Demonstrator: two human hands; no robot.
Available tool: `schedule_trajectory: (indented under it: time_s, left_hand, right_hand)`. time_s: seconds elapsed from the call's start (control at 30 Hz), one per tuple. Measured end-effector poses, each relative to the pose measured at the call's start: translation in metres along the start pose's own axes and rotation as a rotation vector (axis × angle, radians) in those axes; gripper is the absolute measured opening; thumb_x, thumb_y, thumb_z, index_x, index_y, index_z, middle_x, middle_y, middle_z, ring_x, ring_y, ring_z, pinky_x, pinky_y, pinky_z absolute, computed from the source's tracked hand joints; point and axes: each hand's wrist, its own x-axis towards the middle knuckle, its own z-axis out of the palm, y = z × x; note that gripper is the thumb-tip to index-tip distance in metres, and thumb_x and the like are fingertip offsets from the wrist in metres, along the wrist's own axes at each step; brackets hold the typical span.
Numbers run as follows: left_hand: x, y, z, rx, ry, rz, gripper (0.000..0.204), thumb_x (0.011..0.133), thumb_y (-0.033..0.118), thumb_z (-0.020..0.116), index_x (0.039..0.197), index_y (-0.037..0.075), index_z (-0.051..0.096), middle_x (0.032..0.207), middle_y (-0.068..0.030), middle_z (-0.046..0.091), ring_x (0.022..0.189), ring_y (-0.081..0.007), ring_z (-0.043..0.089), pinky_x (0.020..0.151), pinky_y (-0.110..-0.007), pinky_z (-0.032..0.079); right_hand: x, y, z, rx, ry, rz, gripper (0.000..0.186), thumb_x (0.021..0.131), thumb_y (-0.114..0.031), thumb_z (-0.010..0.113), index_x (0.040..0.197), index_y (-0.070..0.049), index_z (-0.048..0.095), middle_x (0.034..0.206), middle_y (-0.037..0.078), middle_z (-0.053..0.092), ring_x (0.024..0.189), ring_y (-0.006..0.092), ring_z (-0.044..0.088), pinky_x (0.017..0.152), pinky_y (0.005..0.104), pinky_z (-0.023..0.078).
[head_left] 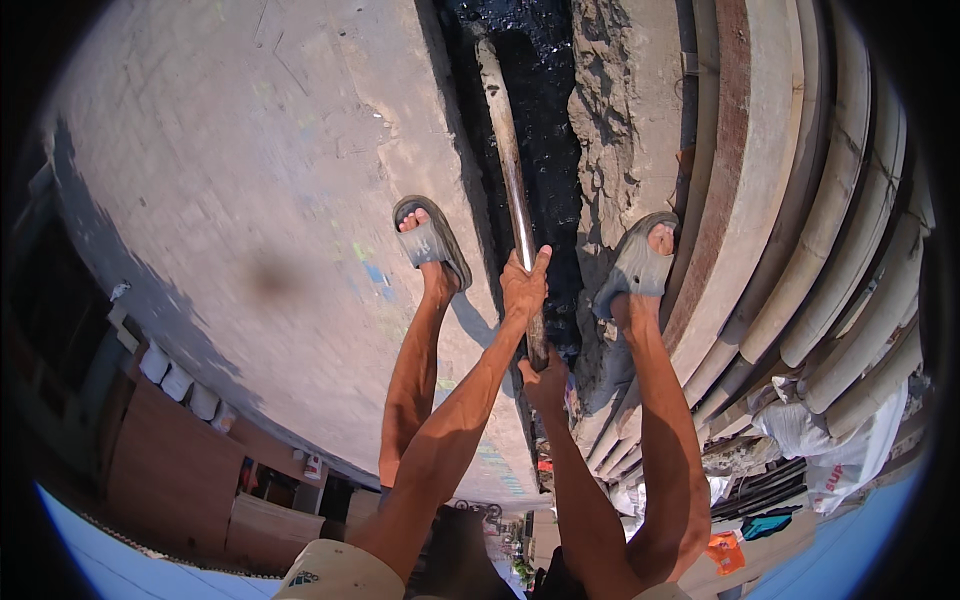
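The pole point(507, 150) runs lengthwise along the dark channel point(552, 130). Over the channel, the left hand point(525, 288) has its fingers clamped on the pole; the right hand point(544, 384) grips nearer its near end, fingers partly hidden. Sandals point(440, 245) stand either side of the channel.

**Outdoors, at an open drain point(553, 130) beside a concrete lane point(250, 150)**

You are outside in a built-up street or yard; which of the two, you cannot tell. Blue sky point(850, 545) shows at the lower rim, and hard sunlight throws sharp shadows. Dark, wet liquid fills the channel ahead of you. To your right, long grey lengths point(838, 180) lie stacked near white sacks point(862, 440); to your left stands a building with reddish-brown walls point(160, 435).
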Motion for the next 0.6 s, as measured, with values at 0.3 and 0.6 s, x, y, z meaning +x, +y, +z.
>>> schedule_trajectory:
  time_s: [0.3,0.6]
  left_hand:
    - [0.189,0.290,0.015,0.375,0.068,0.293,0.045,0.096,0.034,0.070,0.084,-0.009,0.070,0.072,-0.0150,0.074,0.059,-0.0236,0.073,0.060,-0.037,0.062]
    - [0.128,0.101,0.020,0.378,0.012,-0.076,0.041,0.094,0.013,0.074,0.117,-0.014,0.052,0.094,-0.0288,0.072,0.066,-0.0314,0.076,0.050,-0.040,0.064]
  right_hand:
    - [0.230,-0.334,0.013,0.099,-0.146,-0.274,0.032,0.091,-0.023,0.064,0.106,0.005,0.062,0.068,0.016,0.072,0.068,0.0283,0.076,0.065,0.0366,0.060]
    - [0.077,-0.120,0.004,0.185,-0.150,0.025,0.025,0.080,-0.020,0.070,0.094,-0.001,0.063,0.059,0.011,0.062,0.045,0.0214,0.061,0.047,0.0374,0.051]
